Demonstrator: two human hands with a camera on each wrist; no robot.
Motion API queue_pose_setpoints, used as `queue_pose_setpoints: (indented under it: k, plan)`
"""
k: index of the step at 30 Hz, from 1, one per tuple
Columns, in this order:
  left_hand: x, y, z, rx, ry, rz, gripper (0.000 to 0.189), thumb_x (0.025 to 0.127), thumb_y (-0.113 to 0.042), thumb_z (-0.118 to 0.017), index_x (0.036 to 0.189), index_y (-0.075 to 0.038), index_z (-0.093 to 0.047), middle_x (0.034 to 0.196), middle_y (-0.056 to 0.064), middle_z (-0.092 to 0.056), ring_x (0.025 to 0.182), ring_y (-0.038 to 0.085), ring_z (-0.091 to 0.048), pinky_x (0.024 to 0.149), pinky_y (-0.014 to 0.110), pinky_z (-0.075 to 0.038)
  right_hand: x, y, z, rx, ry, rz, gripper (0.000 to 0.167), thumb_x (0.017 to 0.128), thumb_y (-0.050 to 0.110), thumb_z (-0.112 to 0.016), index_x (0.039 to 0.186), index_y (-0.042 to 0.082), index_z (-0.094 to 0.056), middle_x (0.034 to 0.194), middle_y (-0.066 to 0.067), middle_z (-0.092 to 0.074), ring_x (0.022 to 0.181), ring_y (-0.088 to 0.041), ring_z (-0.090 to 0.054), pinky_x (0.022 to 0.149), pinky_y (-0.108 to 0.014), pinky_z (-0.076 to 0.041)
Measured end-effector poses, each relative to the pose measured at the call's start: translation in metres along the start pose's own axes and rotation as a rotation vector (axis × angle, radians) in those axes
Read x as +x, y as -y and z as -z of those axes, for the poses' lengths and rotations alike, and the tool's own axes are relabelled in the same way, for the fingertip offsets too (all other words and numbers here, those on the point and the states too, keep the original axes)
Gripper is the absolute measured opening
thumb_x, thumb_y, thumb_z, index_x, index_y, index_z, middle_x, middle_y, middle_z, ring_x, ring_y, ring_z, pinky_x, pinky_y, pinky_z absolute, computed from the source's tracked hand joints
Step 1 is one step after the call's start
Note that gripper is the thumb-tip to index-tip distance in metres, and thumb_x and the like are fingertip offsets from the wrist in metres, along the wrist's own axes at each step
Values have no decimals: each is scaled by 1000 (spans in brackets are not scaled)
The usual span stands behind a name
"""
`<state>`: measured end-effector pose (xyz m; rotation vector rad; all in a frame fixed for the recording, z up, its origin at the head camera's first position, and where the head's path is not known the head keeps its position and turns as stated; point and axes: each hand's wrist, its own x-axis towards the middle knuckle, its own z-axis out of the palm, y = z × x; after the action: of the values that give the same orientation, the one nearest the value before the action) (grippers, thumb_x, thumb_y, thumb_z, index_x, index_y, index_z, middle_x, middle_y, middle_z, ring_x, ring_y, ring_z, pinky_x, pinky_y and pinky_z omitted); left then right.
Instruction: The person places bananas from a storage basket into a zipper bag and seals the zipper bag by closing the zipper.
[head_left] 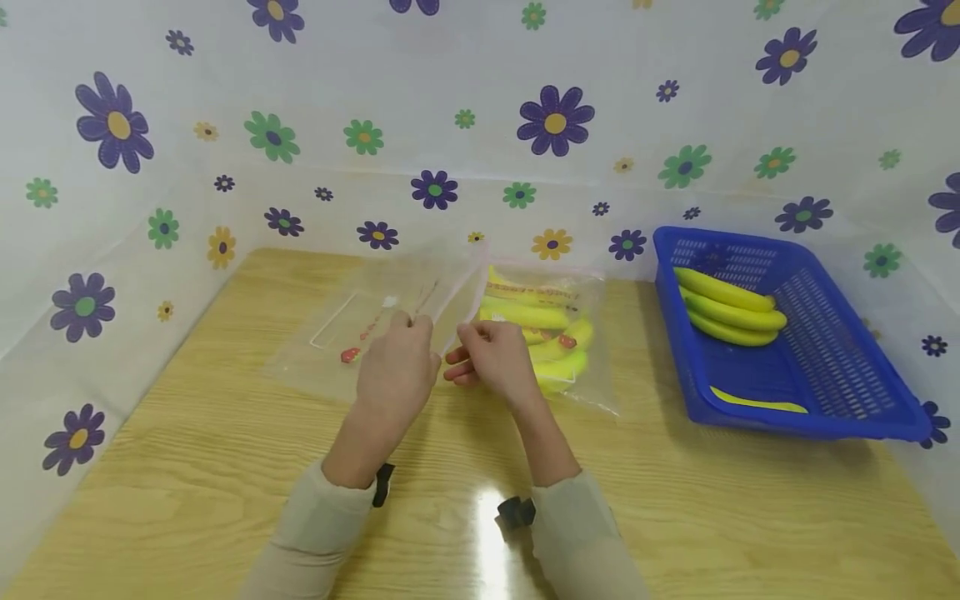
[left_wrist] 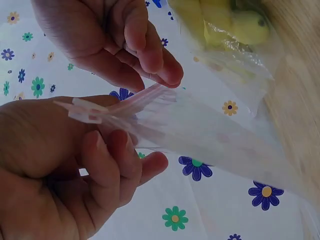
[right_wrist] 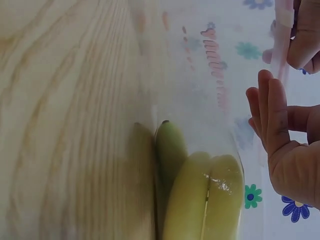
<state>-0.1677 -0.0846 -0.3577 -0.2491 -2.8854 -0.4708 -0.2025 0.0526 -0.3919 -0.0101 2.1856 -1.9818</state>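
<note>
Two clear zip bags lie side by side on the table. My left hand (head_left: 397,362) grips the left-hand zip bag (head_left: 337,333) at its pink zip edge, close to the white slider (left_wrist: 87,111). My right hand (head_left: 495,358) is at the same edge, thumb and finger meeting on one lip of the mouth; its other fingers are fairly straight. The two lips stand apart in a narrow V. Under and beyond the right hand, the other bag (head_left: 600,379) holds several yellow bananas (right_wrist: 200,200). Nothing is visible inside the left-hand bag.
A blue plastic basket (head_left: 847,350) stands at the right, with a bunch of bananas (head_left: 727,308) inside and a single banana (head_left: 757,404) by its front wall. A white flowered sheet (head_left: 450,125) encloses the back and sides of the wooden table (head_left: 187,483).
</note>
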Motion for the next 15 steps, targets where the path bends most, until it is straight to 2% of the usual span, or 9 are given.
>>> queue_pose_setpoints:
  k: [4, 7, 12, 15]
  plan:
    - [-1, -5, -4, 8, -4, -53, 20, 87, -6, -70, 101, 5, -60, 98, 19, -57, 55, 28, -58, 51, 38, -55, 0, -4, 4, 26, -33, -8, 28, 100, 17, -55, 102, -6, -70, 78, -20, -70, 58, -20, -71, 62, -37, -61]
    - [-2, -8, -8, 17, 2, -76, 17, 87, -6, -70, 97, 4, -61, 92, 18, -58, 55, 27, -57, 50, 37, -54, -1, -7, 9, 25, -58, 12, 26, 100, 12, -56, 98, -8, -71, 71, -16, -67, 55, -17, -69, 60, -35, -61]
    - [-2, -5, -12, 33, 25, -41, 11, 91, -7, -60, 86, 3, -58, 78, 16, -57, 58, 28, -59, 45, 39, -50, -4, -11, 15, 17, -38, 48, 21, 99, 6, -57, 96, -10, -72, 66, -13, -66, 52, -15, -67, 55, -29, -59]
    - [0, 0, -14, 8, -9, -33, 16, 95, -9, -53, 82, 1, -52, 68, 14, -52, 51, 27, -54, 39, 37, -42, -7, -12, 15, 5, -5, 66, 21, 98, 4, -57, 98, -11, -71, 68, -14, -67, 53, -14, -67, 54, -26, -58]
